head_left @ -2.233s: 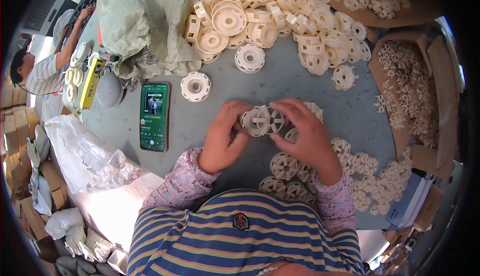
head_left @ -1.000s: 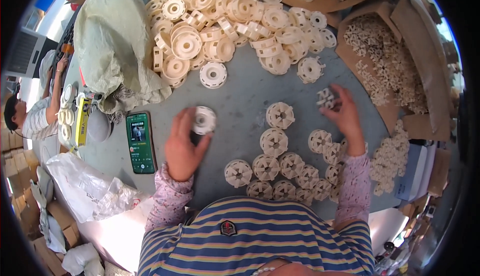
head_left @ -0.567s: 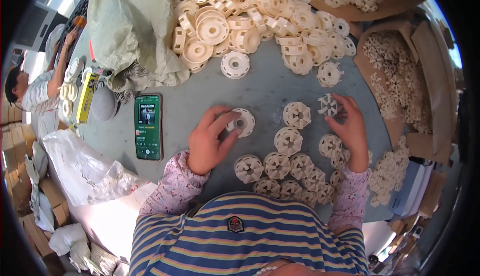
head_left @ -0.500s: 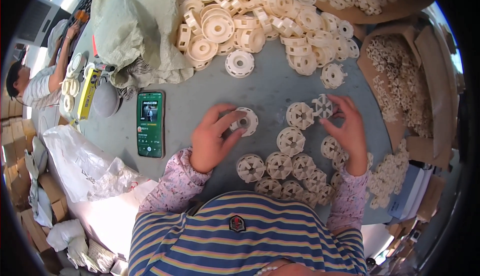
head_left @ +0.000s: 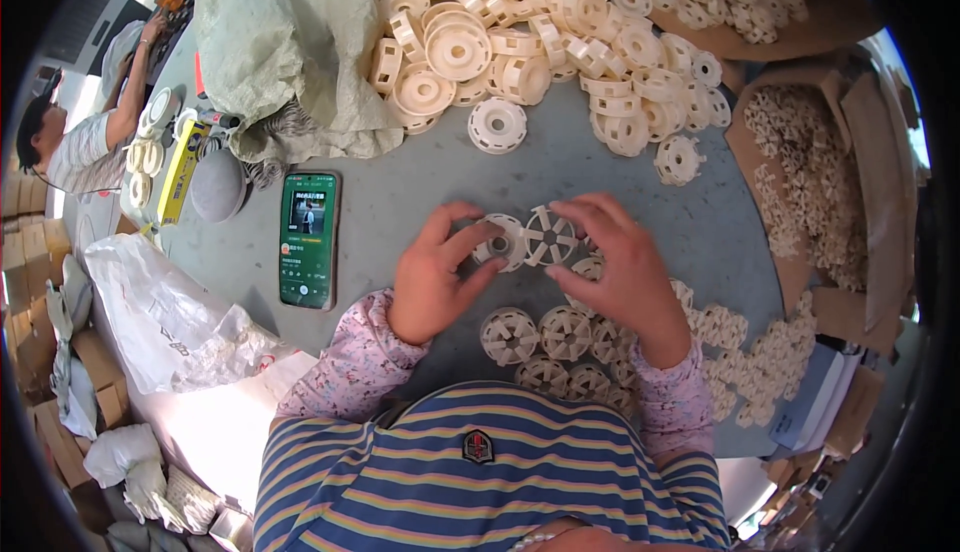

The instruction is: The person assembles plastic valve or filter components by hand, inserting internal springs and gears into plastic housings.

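Observation:
My left hand (head_left: 432, 277) grips a cream plastic ring-shaped part (head_left: 490, 248) by its left side, thumb below and fingers above. In my right hand (head_left: 630, 277), pinched at its right edge, is a spoked plastic wheel (head_left: 549, 239). The wheel stands right beside the ring and slightly overlaps its right edge in this view; whether they touch, I cannot tell. Below my hands lie several ring parts with spoked wheels set in them (head_left: 508, 336), some partly hidden by my right hand and forearm. A single loose ring (head_left: 497, 126) rests beyond my hands.
Cream rings are heaped (head_left: 520, 42) at the far side. A carton of small spoked parts (head_left: 800, 152) stands at the right, with more spoked parts (head_left: 765, 362) near it. To the left are a phone (head_left: 309, 242), a green sack (head_left: 290, 42) and a plastic bag (head_left: 170, 322). Another person (head_left: 90, 142) works far left.
My right hand has moved left with the spoked wheel, from beside the ring parts to the ring in my left hand. My left hand stays around its ring.

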The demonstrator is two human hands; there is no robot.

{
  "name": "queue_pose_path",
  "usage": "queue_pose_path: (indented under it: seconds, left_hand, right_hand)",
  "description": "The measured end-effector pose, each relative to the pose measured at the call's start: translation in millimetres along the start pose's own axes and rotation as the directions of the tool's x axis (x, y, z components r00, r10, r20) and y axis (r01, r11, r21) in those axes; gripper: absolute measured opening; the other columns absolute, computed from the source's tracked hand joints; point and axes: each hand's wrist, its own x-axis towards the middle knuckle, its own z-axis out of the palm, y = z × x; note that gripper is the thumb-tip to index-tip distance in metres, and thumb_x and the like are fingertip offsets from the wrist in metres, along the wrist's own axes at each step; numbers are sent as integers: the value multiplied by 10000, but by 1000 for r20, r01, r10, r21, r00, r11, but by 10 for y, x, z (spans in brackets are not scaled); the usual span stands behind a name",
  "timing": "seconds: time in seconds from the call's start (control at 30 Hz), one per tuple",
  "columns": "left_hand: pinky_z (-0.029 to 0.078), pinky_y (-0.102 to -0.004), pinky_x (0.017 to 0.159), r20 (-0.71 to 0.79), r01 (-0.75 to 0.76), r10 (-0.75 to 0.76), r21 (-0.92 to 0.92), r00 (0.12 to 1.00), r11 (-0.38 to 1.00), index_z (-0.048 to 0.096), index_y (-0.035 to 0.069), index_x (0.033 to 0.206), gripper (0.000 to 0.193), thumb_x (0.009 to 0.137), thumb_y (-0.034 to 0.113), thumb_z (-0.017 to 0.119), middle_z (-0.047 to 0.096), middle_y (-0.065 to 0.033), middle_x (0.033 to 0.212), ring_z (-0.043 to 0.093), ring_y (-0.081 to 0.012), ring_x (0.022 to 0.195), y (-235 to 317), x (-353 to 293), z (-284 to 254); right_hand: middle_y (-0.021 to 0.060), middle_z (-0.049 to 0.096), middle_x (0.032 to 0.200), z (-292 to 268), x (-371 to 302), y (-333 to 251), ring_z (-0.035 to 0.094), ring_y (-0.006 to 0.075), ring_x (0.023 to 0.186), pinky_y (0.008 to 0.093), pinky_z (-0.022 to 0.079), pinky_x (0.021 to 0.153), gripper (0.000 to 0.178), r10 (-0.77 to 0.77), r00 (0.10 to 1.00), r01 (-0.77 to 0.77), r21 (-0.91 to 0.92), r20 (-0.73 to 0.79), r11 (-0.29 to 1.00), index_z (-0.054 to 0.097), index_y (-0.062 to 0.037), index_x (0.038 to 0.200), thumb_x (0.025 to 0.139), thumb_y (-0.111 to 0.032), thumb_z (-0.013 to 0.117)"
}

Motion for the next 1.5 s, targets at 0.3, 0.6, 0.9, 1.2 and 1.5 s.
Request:
queue_pose_path:
  seconds: [0.3,0.6,0.9,1.2,1.5]
  left_hand:
    - [540,-301,746,29,48,-45,-118,999,992,720,59,1312,452,873,28,826,631,-118,1345,642,-156,881,14,-6,-46]
    - [495,-231,691,49,60,-48,-272,998,960,690,27,1377,444,943,-41,754,586,-103,1379,570,-79,740,-74,6,-57]
    - [535,-271,677,67,-7,19,-177,998,984,690,95,1435,577,885,-42,799,601,-119,1387,615,-112,717,-112,57,-81]
    - [543,-283,725,38,57,-48,-268,998,962,687,11,1388,479,927,78,798,617,-121,1378,643,-117,818,-160,-14,-115]
    - [419,-356,1194,299,256,92,-911,950,324,397,-28,1626,680,985,17,616,582,-114,1505,555,-214,1410,883,-470,-299]
  right_hand:
    - [137,625,1332,154,-9,24,697,336,1111,432,586,956,612,-3,1000,3,17,16,1000,646,-90,1409,850,-214,863]
    - [148,628,1298,488,74,-38,704,352,1094,437,591,924,619,-95,994,95,-6,-45,995,640,-13,1384,847,-195,887]
    - [149,597,1210,629,69,-171,710,376,1033,457,592,857,627,11,1000,-9,-114,14,993,627,-1,1335,818,-212,911]
    - [158,584,1291,682,-16,-182,690,390,1097,483,579,909,786,-72,995,62,-135,-68,989,589,-39,1408,745,-243,957]
    - [159,554,1303,109,-716,-928,638,368,1162,439,594,934,843,-335,884,344,-32,-327,939,577,-86,1460,702,-83,946]
